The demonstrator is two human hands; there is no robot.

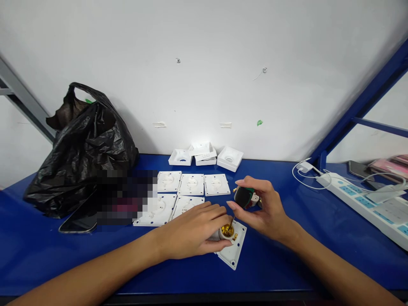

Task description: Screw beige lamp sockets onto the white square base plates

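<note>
The right hand (267,212) grips a screwdriver (244,197) by its fat black and green handle. The screwdriver is up on a slant over the cup (227,231): its handle points to about 1 o'clock and its thin end down to about 7. The thin end goes inside the cup, but what it touches there is too small to tell. The left hand (202,229) is closed round the cup's side. The cup is white with shiny gold inside, and its round mouth faces up. Under it is a white plate (235,250), turned so its right edge runs from 1 to 7 o'clock.

The bench (178,276) is flat and blue. Counting from the cup, five more plates (191,185) sit in two rows from 9 to 12 o'clock. White boxes (229,158) are at 11 to 12, by the pale wall (207,93). A black bag (95,148) slumps at 10. A phone (79,220) lies at 9. A white power strip (350,193) is near 3, and a blue frame (360,95) leans at 2.
</note>
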